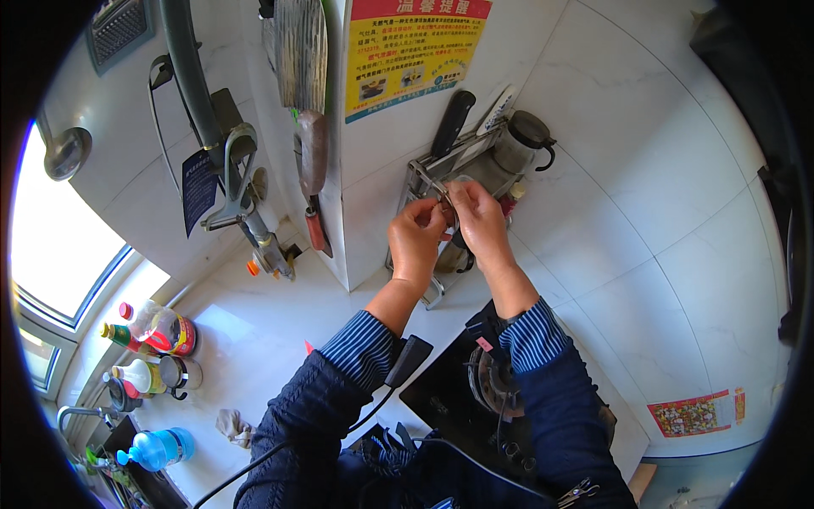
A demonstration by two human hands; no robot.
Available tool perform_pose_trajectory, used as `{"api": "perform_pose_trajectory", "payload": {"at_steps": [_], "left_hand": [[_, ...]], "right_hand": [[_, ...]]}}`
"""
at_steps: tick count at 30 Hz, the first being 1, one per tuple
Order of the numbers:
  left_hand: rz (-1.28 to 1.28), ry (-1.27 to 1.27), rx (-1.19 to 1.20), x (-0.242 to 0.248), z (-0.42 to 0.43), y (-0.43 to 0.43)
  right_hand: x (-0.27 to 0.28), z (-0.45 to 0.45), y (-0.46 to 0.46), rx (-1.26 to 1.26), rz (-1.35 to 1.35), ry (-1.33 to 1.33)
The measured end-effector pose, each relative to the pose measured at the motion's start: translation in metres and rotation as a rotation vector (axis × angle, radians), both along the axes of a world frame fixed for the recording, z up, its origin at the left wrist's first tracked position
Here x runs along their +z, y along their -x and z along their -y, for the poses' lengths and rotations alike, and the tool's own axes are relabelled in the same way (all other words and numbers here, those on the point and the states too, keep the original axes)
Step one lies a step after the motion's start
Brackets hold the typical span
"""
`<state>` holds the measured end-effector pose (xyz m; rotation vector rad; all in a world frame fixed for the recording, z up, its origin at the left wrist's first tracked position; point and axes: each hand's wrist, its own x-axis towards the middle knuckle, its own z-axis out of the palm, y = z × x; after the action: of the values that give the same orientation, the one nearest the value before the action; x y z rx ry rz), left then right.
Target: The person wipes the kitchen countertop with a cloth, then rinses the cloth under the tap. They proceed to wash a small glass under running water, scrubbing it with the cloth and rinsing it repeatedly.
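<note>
My left hand [416, 238] and my right hand [478, 223] are raised close together at the metal wall rack [413, 184]. Fingers of both are pinched around a small, shiny piece at the rack's upper level; what it is and whether it belongs to the rack cannot be told. A black-handled knife [453, 124] and a utensil with a white patterned handle [496, 109] stand in the rack's back. Right of them is a glass jar with a dark lid [523, 141]. A small bottle [512, 198] shows just beyond my right hand.
Below lies a black gas hob [439, 394]. A gas pipe with a valve [267, 245] runs down at the left, near hanging tools with a red handle [314, 229]. Bottles [172, 334], a lidded jar [181, 373], a cloth [234, 427] and a blue bottle [162, 448] stand or lie left.
</note>
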<state>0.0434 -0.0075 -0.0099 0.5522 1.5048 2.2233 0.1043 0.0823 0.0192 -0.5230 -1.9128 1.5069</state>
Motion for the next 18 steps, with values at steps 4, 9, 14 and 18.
{"api": "perform_pose_trajectory", "payload": {"at_steps": [4, 9, 14, 18], "left_hand": [[0.028, -0.001, -0.015, -0.001, 0.0, 0.0], [0.048, -0.009, -0.037, 0.001, 0.001, -0.001], [0.085, -0.039, -0.041, -0.003, -0.002, -0.002], [0.085, -0.038, -0.037, -0.009, -0.003, -0.001]], "right_hand": [[0.009, -0.006, 0.003, 0.045, 0.097, 0.143], [0.028, -0.015, 0.001, 0.203, 0.284, 0.207], [0.033, -0.016, 0.001, 0.211, 0.344, 0.123], [0.031, -0.013, 0.001, 0.222, 0.319, 0.109]]}}
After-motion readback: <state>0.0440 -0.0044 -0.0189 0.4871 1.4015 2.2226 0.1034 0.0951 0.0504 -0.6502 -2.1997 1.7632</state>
